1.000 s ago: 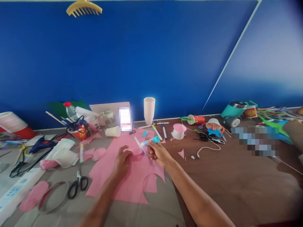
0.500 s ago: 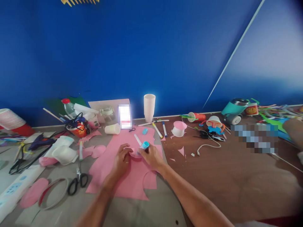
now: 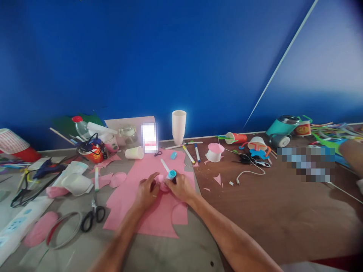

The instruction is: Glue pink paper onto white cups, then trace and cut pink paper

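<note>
My left hand (image 3: 148, 190) is closed, its fingers pinching the edge of a small pink paper piece (image 3: 163, 186). Wrapped in the fingers of my right hand (image 3: 181, 186) is a light-blue glue stick (image 3: 171, 174), tilted, its round end facing up. That hand presses close against the pink piece, whose outline is partly hidden by fingers. Both hands are over a large pink paper sheet (image 3: 159, 223) with curved cut-outs. Just beyond them lies a narrow white strip (image 3: 164, 165), and farther back a small blue object (image 3: 173, 155).
Black-handled scissors (image 3: 93, 217) and a tape roll (image 3: 64, 230) lie at left, near a power strip (image 3: 21, 226). Stacked white cups (image 3: 179, 126) stand by the wall. Markers (image 3: 189, 154), a pink-topped cup (image 3: 214, 153) and a white cable (image 3: 251, 172) are at right. Another person's arm (image 3: 351, 155) shows far right.
The fingers of my left hand have shifted slightly on the pink piece, which now looks more upright or curled. My right hand and the glue stick have moved slightly left.
</note>
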Demonstrator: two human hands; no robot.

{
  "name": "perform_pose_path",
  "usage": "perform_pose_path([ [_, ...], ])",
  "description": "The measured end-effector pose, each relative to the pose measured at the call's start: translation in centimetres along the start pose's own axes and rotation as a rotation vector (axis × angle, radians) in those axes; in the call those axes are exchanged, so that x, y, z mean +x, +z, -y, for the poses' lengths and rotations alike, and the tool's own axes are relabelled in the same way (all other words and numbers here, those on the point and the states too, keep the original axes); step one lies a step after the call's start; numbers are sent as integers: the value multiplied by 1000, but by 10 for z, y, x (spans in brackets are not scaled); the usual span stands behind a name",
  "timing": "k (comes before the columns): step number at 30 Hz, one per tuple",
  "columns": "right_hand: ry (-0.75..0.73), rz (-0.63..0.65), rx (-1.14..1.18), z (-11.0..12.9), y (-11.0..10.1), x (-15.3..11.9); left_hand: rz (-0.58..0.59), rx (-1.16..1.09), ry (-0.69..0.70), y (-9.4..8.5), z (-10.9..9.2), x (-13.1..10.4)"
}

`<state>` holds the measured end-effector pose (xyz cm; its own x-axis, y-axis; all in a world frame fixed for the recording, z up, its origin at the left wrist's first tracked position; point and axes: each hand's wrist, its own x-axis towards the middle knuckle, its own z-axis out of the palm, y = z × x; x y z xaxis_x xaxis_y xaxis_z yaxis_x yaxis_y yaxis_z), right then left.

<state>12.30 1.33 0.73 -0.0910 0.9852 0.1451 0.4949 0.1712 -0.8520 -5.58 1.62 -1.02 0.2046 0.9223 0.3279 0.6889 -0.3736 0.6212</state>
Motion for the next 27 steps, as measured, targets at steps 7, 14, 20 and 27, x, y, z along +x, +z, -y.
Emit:
perform_pose_path([
  [7,61,34,186,4,-10,2,-76,-1,13,2,3,0],
  [14,94,32,15,2,-5,1,-83,-20,78,0,-2,-3],
  [20,65,79,-112,-3,-4,3,14,82,237,1,-2,-6],
  [27,19,137,-308,2,6,4,54,92,138,8,2,-7],
])
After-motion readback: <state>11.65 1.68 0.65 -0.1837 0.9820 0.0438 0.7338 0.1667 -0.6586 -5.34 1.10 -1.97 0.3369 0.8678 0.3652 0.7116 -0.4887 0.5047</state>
